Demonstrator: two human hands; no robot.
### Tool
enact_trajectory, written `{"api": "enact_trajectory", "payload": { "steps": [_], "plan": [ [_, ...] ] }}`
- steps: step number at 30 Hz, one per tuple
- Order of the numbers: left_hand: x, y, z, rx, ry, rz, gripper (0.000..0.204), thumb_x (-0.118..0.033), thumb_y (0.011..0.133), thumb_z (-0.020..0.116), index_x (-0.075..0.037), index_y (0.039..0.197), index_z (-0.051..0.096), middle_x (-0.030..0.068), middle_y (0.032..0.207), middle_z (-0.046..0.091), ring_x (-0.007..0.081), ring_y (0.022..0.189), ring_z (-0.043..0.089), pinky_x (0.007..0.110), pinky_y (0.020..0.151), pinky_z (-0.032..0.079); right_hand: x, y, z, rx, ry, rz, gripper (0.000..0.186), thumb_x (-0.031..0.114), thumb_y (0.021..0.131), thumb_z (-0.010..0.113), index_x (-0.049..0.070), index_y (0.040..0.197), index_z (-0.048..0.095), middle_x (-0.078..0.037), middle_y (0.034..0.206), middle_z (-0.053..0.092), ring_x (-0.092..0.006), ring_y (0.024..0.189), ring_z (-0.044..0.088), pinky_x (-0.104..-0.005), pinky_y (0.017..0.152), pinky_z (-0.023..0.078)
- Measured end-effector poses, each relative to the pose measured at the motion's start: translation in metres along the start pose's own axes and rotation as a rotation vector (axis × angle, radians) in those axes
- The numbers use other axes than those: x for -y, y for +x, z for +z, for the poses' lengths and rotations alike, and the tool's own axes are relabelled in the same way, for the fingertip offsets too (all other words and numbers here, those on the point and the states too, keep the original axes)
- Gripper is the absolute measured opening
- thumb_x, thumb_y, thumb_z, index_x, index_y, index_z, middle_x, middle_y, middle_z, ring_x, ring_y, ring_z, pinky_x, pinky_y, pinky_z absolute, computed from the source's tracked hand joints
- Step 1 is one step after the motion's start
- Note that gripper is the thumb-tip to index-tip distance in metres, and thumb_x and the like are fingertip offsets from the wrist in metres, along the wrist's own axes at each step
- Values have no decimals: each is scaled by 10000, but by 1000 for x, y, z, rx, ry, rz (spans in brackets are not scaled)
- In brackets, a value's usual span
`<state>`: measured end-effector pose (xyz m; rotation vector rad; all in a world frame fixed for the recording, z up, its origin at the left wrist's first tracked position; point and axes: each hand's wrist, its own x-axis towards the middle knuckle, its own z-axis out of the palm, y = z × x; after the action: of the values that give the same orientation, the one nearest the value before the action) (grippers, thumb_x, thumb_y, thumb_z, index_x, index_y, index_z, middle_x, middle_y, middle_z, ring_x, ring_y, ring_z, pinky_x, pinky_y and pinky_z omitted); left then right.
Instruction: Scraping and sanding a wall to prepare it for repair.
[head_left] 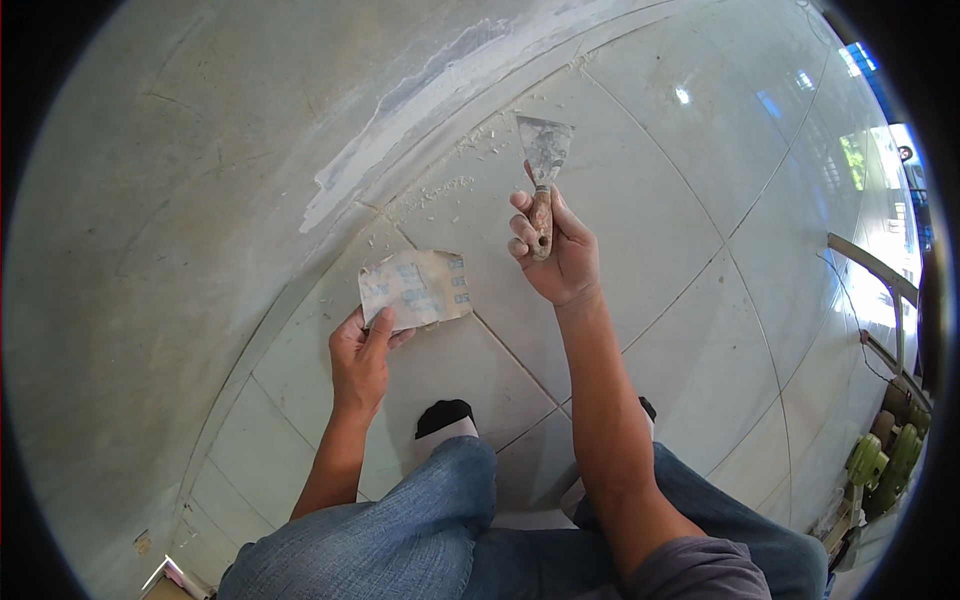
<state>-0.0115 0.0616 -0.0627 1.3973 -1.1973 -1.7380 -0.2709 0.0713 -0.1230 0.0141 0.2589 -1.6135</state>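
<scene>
My left hand [358,360] pinches the lower edge of a sheet of sandpaper [418,288], thumb on top. The sheet's pale, printed backing faces up and its edges look worn. Off to the right, my right hand [568,262] is closed around the wooden handle of a putty knife [546,148]. Its wide, flat blade points away from me and is smeared with whitish residue. Both tools are held above the floor, apart from the wall [215,160]. Pale dust coats the fingers of my right hand.
A rough whitish strip [400,115] runs along the wall's base. Pale flakes [440,190] lie on the glossy tiled floor [650,220] beside it. A curved metal frame [875,265] and green objects [872,460] stand at the right edge. My knees are bent below my hands.
</scene>
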Motion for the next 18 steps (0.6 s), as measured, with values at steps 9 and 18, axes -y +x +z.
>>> {"api": "enact_trajectory", "payload": {
  "steps": [9, 18],
  "plan": [
    [-2, -3, 3, -1, -7, 0, 329, -196, 991, 547, 60, 1192, 593, 114, 1073, 670, 153, 913, 658, 307, 827, 558, 1, 2, -20, 107, 4, -15, 205, 216, 1022, 381, 139, 1207, 424, -136, 1093, 578, -171, 759, 517, -308, 670, 442],
    [2, 0, -2, 32, 14, -14, 334, -194, 989, 550, 47, 1218, 578, 120, 1096, 666, 181, 949, 666, 331, 856, 556, 1, 1, -18, 82, 21, -14, 187, 207, 1015, 396, 131, 1183, 427, -128, 1021, 578, -163, 708, 495, -292, 620, 427]
  ]
}}
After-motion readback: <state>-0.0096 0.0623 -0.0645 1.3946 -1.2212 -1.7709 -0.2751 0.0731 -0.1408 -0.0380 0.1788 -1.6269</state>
